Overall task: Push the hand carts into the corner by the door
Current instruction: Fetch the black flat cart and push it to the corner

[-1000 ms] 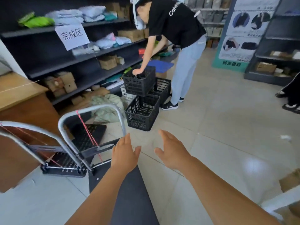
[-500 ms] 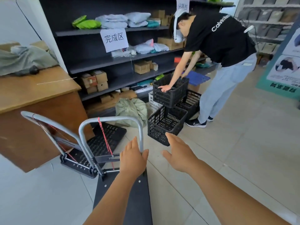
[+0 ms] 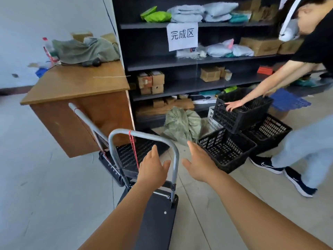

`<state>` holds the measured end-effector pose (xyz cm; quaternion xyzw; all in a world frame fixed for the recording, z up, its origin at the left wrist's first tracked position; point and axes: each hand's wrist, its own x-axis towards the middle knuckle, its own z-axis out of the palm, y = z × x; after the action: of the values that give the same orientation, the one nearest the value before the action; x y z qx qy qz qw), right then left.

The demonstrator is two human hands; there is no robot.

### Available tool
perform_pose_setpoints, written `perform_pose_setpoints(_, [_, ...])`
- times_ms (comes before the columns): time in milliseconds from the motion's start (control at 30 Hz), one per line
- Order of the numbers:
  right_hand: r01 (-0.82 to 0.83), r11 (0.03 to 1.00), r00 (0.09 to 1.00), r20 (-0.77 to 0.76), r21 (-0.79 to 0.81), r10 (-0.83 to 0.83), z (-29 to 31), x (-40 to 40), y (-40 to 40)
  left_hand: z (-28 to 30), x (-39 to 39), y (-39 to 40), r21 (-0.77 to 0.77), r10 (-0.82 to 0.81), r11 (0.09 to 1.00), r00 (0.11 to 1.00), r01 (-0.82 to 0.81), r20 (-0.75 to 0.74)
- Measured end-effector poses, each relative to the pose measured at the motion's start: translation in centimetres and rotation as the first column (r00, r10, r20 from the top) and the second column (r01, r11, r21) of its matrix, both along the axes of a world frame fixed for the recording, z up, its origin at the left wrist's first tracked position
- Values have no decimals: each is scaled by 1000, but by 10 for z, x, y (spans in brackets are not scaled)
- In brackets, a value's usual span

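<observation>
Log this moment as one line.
left hand: open, at near cart handle | right hand: open, free | far cart: beside desk

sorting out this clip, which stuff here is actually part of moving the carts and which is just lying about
Part of the job:
near hand cart
far hand cart
left hand, open
right hand, open

Just lying about:
black crates
wooden desk
shelf unit with boxes and folded cloth
green sack
another person's hand on the top crate
</observation>
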<state>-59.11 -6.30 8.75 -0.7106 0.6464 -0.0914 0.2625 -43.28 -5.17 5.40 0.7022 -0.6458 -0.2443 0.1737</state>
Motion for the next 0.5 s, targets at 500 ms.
perform_pose_setpoints(500, [-317,942,948,80,110,309,-51,-61,-160,-35,-96,-143,302,693,721,664,-624,-281])
